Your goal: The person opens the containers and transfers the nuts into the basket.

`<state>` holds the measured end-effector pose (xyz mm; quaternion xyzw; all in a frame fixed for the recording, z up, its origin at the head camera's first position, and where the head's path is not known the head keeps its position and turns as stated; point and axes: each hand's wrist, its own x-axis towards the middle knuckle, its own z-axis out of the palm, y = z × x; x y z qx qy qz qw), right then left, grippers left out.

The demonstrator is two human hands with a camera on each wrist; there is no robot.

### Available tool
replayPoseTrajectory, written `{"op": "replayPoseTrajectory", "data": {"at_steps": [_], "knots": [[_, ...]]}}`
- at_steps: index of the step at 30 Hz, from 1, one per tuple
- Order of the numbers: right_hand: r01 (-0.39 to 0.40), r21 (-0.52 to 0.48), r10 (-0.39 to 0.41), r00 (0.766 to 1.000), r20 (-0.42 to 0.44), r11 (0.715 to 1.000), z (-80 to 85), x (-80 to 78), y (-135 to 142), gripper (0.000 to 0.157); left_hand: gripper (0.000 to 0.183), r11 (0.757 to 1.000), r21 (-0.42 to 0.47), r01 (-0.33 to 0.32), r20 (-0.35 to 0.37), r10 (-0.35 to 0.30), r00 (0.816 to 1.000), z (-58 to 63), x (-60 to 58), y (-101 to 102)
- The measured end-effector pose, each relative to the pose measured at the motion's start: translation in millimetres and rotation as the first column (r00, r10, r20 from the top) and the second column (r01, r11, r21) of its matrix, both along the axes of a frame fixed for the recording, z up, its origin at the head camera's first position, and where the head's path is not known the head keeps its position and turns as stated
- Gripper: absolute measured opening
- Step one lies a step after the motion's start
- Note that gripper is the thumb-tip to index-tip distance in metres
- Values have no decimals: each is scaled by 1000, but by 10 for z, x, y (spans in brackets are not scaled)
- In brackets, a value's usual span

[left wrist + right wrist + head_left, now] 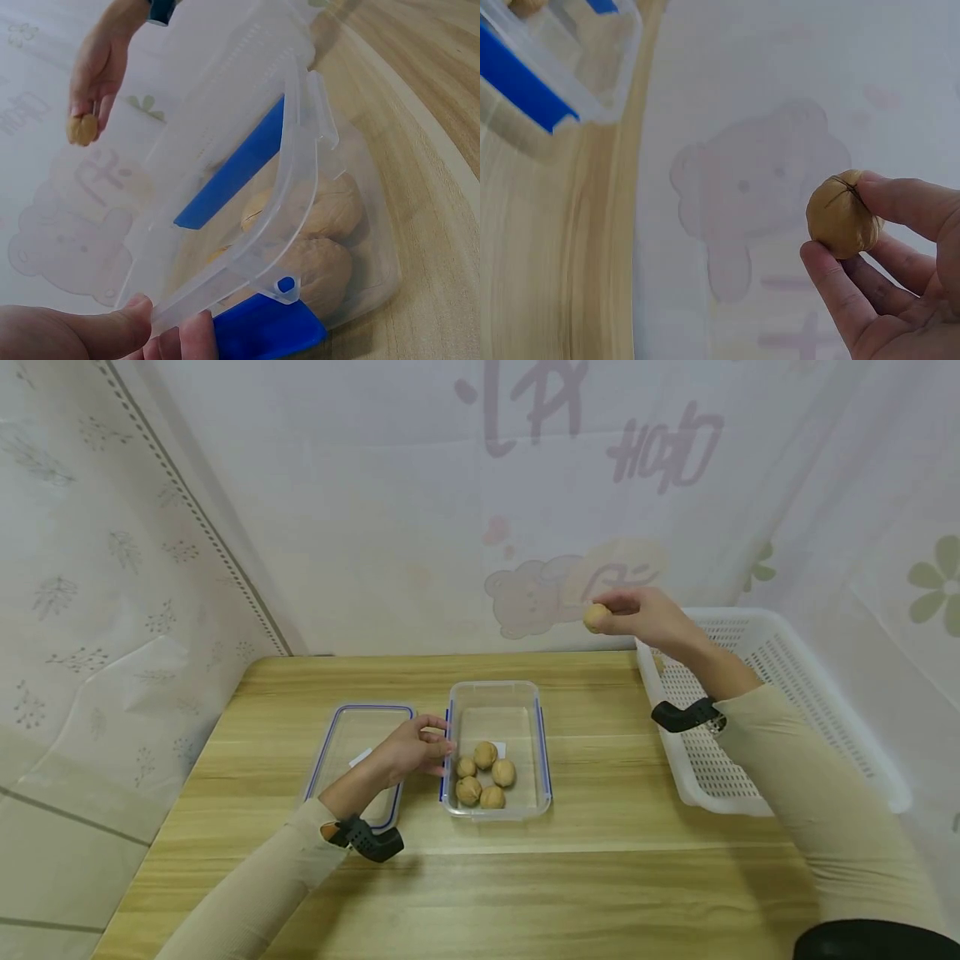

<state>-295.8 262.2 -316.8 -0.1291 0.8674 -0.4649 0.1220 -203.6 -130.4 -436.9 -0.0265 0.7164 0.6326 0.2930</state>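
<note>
Above yellow-brown wooden worktop: my right grip pinches round tan walnut aloft; my left grip pinches clear, blue-clipped, rectangular plastic box, likely steadying it.

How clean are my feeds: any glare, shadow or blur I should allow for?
Head: even light, no strong glare, a soft shadow on the table beside the left forearm; left wrist: walnuts look hazy through the box; right wrist: the held walnut is fairly sharp, the printed bear pale and soft.
</note>
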Motion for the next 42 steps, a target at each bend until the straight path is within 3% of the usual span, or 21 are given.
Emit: {"op": "replayPoseTrajectory", "data": {"at_steps": [9,21,25,30,36,42], "knots": [[98,-6,-98,995,24,995,-52,-28,450,60,45,1000,9,1,1,-1,1000,-1,2,-14],[195,-144,-191,981,37,970,-334,-112,931,58,44,1000,20,1,-1,-1,1000,-25,9,-11],[226,-113,-221,974,55,967,-430,-113,1059,63,44,1000,22,6,-4,-6,1000,-34,9,-12],[289,-66,-282,955,93,955,-558,-125,1188,70,43,1000,22,7,-9,-6,1000,-37,5,-14],[349,-152,-332,935,127,925,-730,-158,1289,60,43,1000,19,2,-4,-2,1000,-22,-3,-1],[405,-107,-389,910,143,908,-837,-162,1331,65,44,1000,12,-4,4,4,1000,-2,-11,-3]]}}
